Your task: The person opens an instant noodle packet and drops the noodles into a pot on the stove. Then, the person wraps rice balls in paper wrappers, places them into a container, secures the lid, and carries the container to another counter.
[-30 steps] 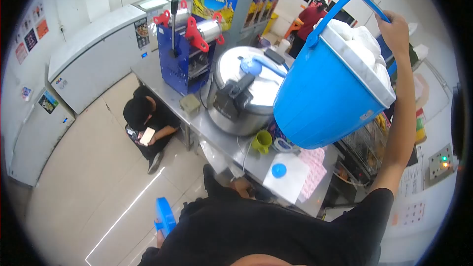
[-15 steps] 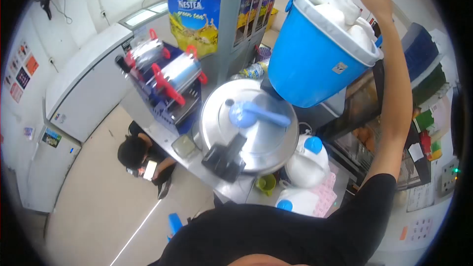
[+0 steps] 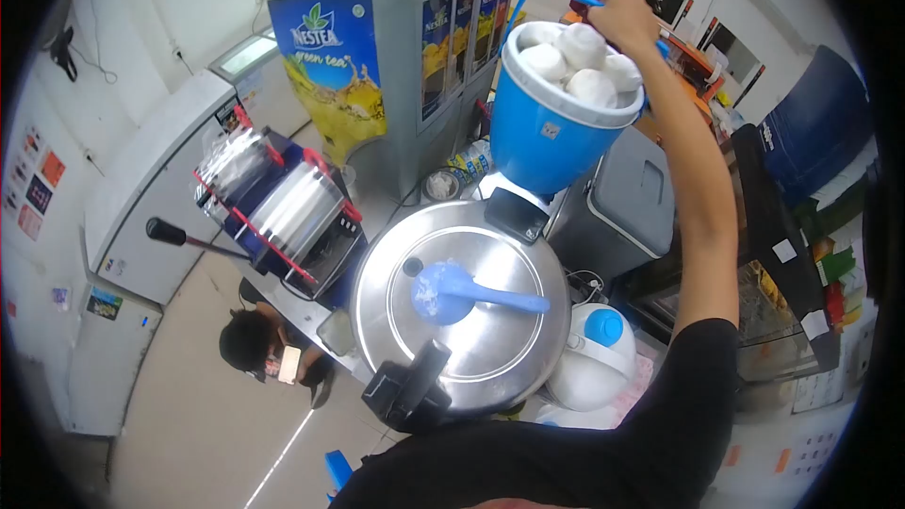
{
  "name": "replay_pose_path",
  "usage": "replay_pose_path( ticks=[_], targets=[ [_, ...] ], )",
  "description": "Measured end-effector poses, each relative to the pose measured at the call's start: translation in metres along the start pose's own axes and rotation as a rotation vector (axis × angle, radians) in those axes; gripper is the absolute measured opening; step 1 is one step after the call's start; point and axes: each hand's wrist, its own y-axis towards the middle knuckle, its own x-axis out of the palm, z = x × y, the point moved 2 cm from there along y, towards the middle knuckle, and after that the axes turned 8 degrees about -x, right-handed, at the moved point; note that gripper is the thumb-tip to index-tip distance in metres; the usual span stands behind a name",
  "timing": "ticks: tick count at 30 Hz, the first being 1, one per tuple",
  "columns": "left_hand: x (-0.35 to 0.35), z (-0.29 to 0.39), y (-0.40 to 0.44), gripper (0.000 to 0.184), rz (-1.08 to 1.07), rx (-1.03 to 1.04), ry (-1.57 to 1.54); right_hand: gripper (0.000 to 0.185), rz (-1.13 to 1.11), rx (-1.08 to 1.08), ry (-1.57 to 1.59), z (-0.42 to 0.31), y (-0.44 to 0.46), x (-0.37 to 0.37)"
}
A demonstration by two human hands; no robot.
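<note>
My right hand point(image 3: 622, 19) is closed around the handle of a blue bucket point(image 3: 547, 146), which hangs upright behind the large steel pot. Several round white pieces point(image 3: 580, 61) fill the bucket to its white rim. On the steel lid point(image 3: 490, 349) of the pot lies a blue scoop point(image 3: 448, 294) with white residue. At the bottom edge, beside my black shirt, part of a blue object point(image 3: 337, 469) shows; my left hand is hidden there.
A blue sealing machine point(image 3: 283, 212) with a lever stands left of the pot, a drink dispenser point(image 3: 330, 75) behind it. Right are a grey box point(image 3: 632, 193) and white jug point(image 3: 594, 368). A person point(image 3: 250, 339) crouches on the floor holding a phone.
The bucket has moved away from me and lower, behind the pot, with my right hand on its handle. The view has shifted closer over the pot. My left hand has dropped out of sight.
</note>
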Motion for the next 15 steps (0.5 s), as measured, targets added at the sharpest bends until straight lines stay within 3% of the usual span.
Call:
replay_pose_path(
  ticks=[5,15],
  targets=[
    [0.008,0.019,0.002,0.087,0.027,0.019,0.05,0.029,-0.064,0.051,0.073,0.005,-0.014,0.077],
    [0.01,0.046,-0.014,0.09,0.093,0.019,0.138,0.031,-0.255,0.098,0.197,0.015,-0.068,0.192]
  ],
)
